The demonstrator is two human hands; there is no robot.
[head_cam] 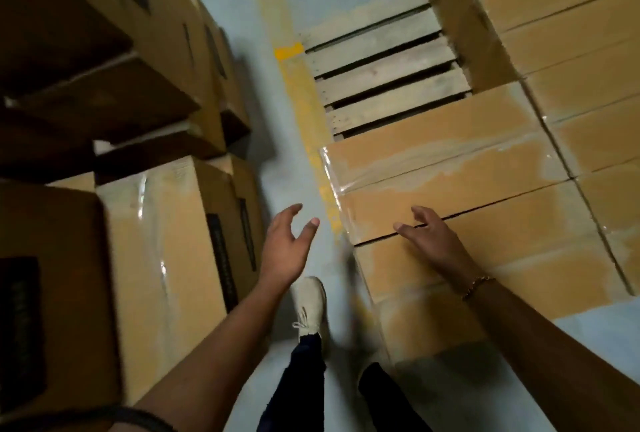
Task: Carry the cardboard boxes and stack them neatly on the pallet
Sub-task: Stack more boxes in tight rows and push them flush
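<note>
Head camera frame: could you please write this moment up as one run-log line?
left hand: open, empty, over floor | right hand: open, over box on pallet | pallet: part bare

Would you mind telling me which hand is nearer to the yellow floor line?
Left. The left hand hovers just beside the yellow floor line; the right hand is over the boxes.

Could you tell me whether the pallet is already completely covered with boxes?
No, bare wooden slats of the pallet show beyond the nearest box, so that part holds nothing yet.
</note>
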